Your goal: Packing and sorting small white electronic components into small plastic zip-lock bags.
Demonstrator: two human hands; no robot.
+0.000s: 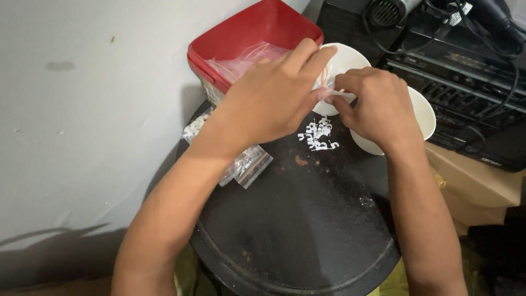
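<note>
Your left hand (pixel 268 96) and right hand (pixel 375 107) meet above the far edge of the round black table (pixel 307 241). Between them you hold a small clear plastic bag (pixel 327 82): the fingers of your left hand are pinched together on its left side, and the fingers of your right hand are closed on its lower right edge, just where a white piece shows. The bag hangs over a white bowl (pixel 350 57), and a second white bowl (pixel 424 112) sits just beside it to the right, partly hidden under your right hand.

Directly below the bag, a small heap of white plastic pieces (pixel 319 135) lies on the table. Under your left forearm, several clear zip bags (pixel 246 164) holding small white parts rest at the table's left edge. Behind your left hand stands a red plastic tub (pixel 246 33) with a clear bag inside it. Black electronic equipment (pixel 466 71) with cables fills the far right.
</note>
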